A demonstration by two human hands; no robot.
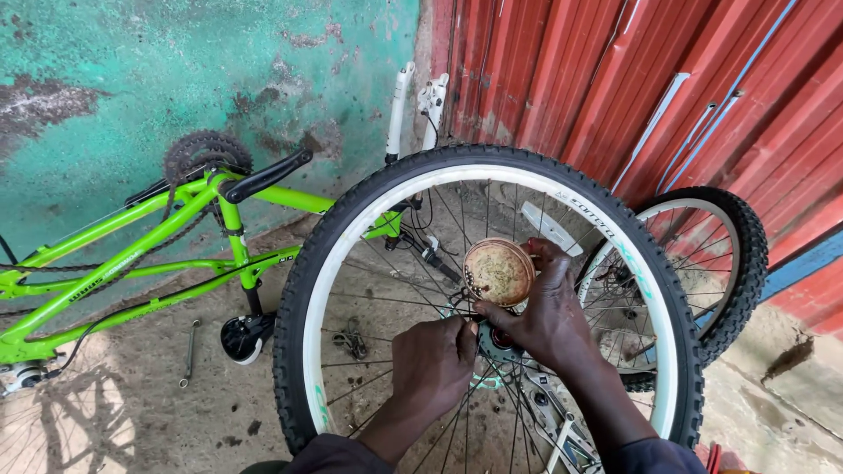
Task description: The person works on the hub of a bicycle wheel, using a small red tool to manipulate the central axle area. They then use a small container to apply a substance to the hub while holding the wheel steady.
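Only labels show: pale lettering on the black tyre (587, 207) sidewall, dark lettering on the green frame (105, 268).

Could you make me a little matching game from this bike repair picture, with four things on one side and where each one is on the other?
Things:
1. spanner
2. round tin
3. second wheel
4. green bicycle frame

Places:
A. leaning against the red corrugated wall
B. lying on the dusty ground under the frame
C. upside down beside the turquoise wall
D. held in the right hand at the wheel's hub

Pairs: 1-B, 2-D, 3-A, 4-C
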